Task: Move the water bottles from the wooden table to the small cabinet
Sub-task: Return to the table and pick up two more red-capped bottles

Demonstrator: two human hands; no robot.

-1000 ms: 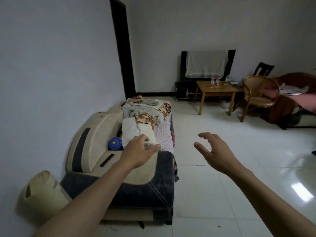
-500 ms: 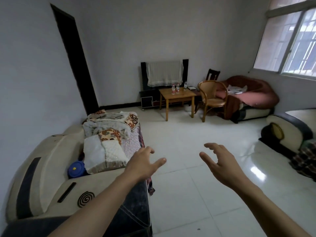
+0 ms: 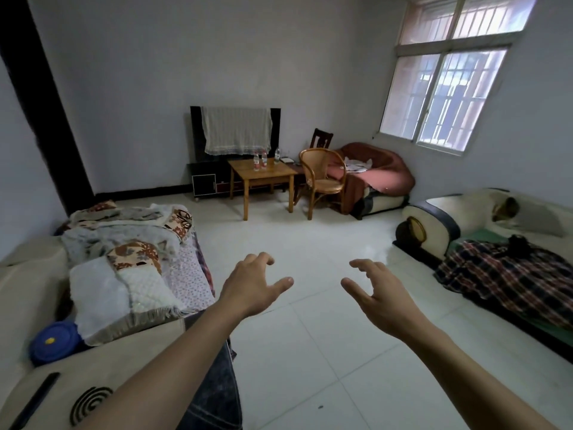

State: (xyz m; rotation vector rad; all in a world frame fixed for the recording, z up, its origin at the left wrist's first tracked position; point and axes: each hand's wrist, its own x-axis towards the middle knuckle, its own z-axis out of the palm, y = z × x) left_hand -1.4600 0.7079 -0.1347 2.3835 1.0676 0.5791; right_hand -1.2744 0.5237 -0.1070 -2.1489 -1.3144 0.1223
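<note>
- Since the earlier frames the view has turned to the right: the dark doorway (image 3: 37,97) now sits at the left edge, and the window (image 3: 446,79) and the sofa with the plaid blanket (image 3: 508,274) on the right have come into sight.
- The wooden bench (image 3: 263,173) is now nearer the middle of the picture than before, though it is far across the room.
- The left hand (image 3: 252,285) is held out in the air over the white tile floor (image 3: 310,352), with fingers loosely spread and slightly bent; it holds nothing.
- The right hand (image 3: 376,294) is also raised in front, fingers apart and curved like a claw, empty.
- The two hands are near each other but do not touch.
- Two water bottles (image 3: 259,161) stand upright close together on the far part of the bench top.
- A third bottle (image 3: 277,155) stands behind them to the right; I cannot tell if it is on the bench or on the dark cabinet (image 3: 207,178) behind it.
- The cabinet is low, against the back wall, under a black screen covered with a light cloth (image 3: 237,130).
- A rattan chair (image 3: 324,178) stands just beside the bench on its right.
- On the left is a cream sofa (image 3: 34,283) with blankets and a blue round container (image 3: 54,341).
</note>
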